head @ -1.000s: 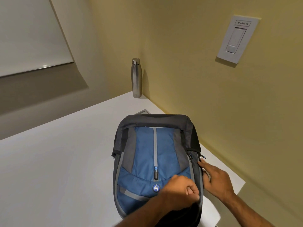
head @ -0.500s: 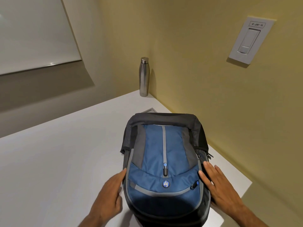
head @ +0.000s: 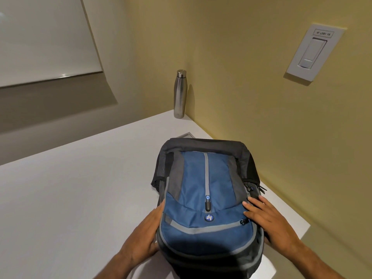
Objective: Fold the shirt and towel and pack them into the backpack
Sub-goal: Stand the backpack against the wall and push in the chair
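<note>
Backpack zipped shut between two flat hands

Backpack of blue and grey woven fabric with black trim point(head: 203, 190) lies front-up on the smooth white table point(head: 80, 198), its zippers drawn closed, so nothing of its contents shows. Left hand point(head: 147, 234) presses its palm against the bag's left edge, fingers straight and together along the grey piping. Right hand point(head: 269, 222) rests flat on the opposite side, fingers spread and straight, fingertips on the blue panel just beside a small black zipper pull. Between the two hands sit a round blue logo badge and a grey reflective stripe curving across the rounded front pocket. Beyond the hands, past the bag's padded black top, a tall cylindrical brushed-steel bottle point(head: 180, 94) stands upright in the table corner against the matte yellow wall point(head: 241, 77). A white rectangular wall switch point(head: 314, 53) is mounted above the right hand.
</note>
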